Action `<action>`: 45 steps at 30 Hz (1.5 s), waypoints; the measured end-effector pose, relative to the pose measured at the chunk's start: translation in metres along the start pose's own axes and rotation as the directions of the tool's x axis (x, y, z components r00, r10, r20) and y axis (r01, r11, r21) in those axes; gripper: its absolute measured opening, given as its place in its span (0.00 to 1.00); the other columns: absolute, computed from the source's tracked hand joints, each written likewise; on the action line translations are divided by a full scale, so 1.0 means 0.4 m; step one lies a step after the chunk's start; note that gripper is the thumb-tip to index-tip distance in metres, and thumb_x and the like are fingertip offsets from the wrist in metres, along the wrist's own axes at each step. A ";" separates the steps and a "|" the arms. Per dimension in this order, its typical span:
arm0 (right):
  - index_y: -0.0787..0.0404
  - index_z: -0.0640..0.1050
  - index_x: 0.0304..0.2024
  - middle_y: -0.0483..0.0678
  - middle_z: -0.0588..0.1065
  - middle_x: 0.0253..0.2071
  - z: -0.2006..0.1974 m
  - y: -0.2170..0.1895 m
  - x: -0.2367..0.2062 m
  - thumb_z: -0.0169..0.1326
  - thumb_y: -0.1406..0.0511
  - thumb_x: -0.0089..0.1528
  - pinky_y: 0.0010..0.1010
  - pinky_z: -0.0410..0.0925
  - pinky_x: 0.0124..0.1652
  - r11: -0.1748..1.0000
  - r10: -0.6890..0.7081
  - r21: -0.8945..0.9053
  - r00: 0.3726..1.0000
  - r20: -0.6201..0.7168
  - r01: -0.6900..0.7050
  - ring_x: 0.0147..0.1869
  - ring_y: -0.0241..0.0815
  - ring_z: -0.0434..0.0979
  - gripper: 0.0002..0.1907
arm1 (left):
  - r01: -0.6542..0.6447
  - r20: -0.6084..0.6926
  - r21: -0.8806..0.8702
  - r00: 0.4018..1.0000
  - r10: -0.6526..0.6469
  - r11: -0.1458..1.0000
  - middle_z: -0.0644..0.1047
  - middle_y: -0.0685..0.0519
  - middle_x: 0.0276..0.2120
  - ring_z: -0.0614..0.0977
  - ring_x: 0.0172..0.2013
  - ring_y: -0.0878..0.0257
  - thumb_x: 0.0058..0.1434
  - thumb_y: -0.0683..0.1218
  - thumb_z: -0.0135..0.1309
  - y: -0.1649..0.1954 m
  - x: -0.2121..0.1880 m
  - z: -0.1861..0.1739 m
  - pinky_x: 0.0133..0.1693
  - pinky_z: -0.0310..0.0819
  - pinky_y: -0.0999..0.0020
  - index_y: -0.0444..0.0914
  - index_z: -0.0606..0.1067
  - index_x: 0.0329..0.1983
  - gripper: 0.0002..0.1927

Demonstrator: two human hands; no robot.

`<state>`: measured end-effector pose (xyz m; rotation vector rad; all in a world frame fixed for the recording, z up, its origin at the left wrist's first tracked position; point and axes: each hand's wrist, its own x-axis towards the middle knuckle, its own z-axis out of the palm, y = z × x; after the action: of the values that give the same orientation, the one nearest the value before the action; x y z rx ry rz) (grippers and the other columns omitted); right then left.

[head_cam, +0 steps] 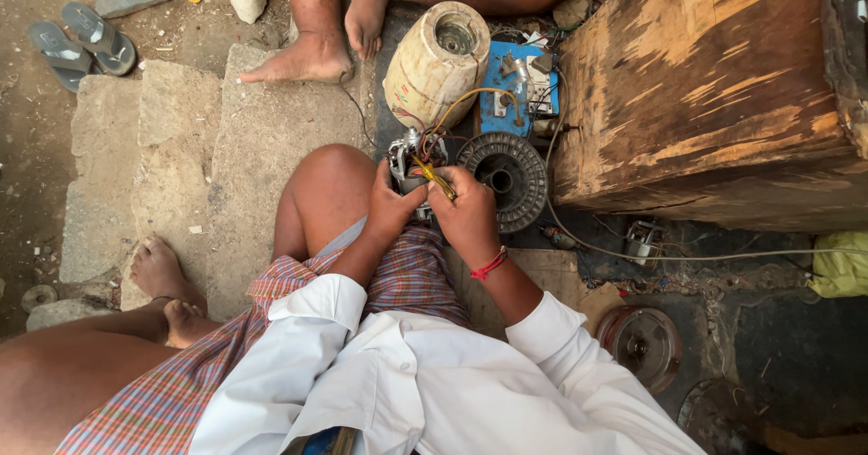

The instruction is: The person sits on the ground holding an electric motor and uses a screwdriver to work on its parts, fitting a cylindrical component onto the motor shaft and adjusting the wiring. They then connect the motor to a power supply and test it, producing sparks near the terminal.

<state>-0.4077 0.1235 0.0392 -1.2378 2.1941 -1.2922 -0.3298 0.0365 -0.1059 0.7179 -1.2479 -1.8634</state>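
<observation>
Head view, looking down past my knees. Both hands meet on a small metal motor part (pixel 407 164) with loose coloured wires, at 12 o'clock from my lap. Left hand (pixel 391 206) grasps its near side, fingers clenched round the body. Right hand (pixel 468 213) pinches a yellow-handled tool (pixel 436 178), long axis running from 4 toward 10 o'clock, tip at the part. Right hand is nearer the tip. Dark ribbed disc (pixel 504 177) lies just beside, at 3 o'clock. Dirty cream cylinder (pixel 436 62) and blue box (pixel 517 89) sit beyond, toward 12.
</observation>
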 end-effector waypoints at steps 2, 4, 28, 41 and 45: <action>0.67 0.80 0.44 0.52 0.81 0.30 -0.006 -0.007 0.000 0.57 0.67 0.63 0.29 0.72 0.31 1.000 -0.011 -0.027 1.000 0.000 0.011 0.31 0.37 0.83 0.10 | 0.002 0.002 -0.001 1.000 -0.002 1.000 0.77 0.51 0.49 0.78 0.49 0.64 0.55 0.43 0.68 0.000 0.000 0.001 0.52 0.75 0.68 0.35 0.66 0.62 0.33; 0.67 0.81 0.43 0.53 0.81 0.29 -0.009 -0.013 0.000 0.57 0.67 0.62 0.30 0.72 0.31 0.999 -0.016 -0.047 1.000 -0.002 0.016 0.30 0.38 0.84 0.10 | 0.008 0.003 -0.028 1.000 -0.008 1.000 0.76 0.51 0.50 0.78 0.50 0.64 0.55 0.42 0.68 0.002 -0.002 0.001 0.53 0.75 0.68 0.35 0.66 0.62 0.34; 0.68 0.81 0.45 0.52 0.82 0.33 -0.134 0.010 0.001 0.59 0.69 0.62 0.28 0.72 0.32 0.994 -0.053 -0.097 0.996 -0.074 0.046 0.32 0.35 0.82 0.10 | 0.210 0.048 -0.232 0.978 -0.205 0.950 0.76 0.50 0.51 0.80 0.50 0.61 0.54 0.37 0.66 0.052 -0.008 0.007 0.51 0.78 0.66 0.35 0.65 0.62 0.33; 0.67 0.81 0.45 0.54 0.81 0.30 -0.103 0.003 0.028 0.60 0.67 0.61 0.30 0.71 0.30 0.993 -0.058 -0.101 0.998 -0.009 0.057 0.29 0.38 0.82 0.11 | 0.194 0.064 -0.226 0.981 -0.184 0.955 0.76 0.49 0.52 0.79 0.52 0.60 0.53 0.38 0.68 0.057 -0.015 0.001 0.54 0.76 0.65 0.35 0.66 0.61 0.34; 0.65 0.81 0.44 0.54 0.81 0.31 -0.090 0.010 0.030 0.59 0.68 0.61 0.31 0.72 0.31 0.990 -0.081 -0.114 0.997 -0.005 0.080 0.31 0.42 0.83 0.10 | 0.209 0.054 -0.212 0.978 -0.202 0.955 0.76 0.49 0.52 0.79 0.53 0.60 0.52 0.38 0.69 0.057 -0.015 0.003 0.54 0.76 0.65 0.35 0.66 0.61 0.35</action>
<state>-0.4393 0.1348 0.0576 -1.3790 2.2740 -1.2195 -0.3209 0.0368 -0.0839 0.7229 -0.9987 -2.1498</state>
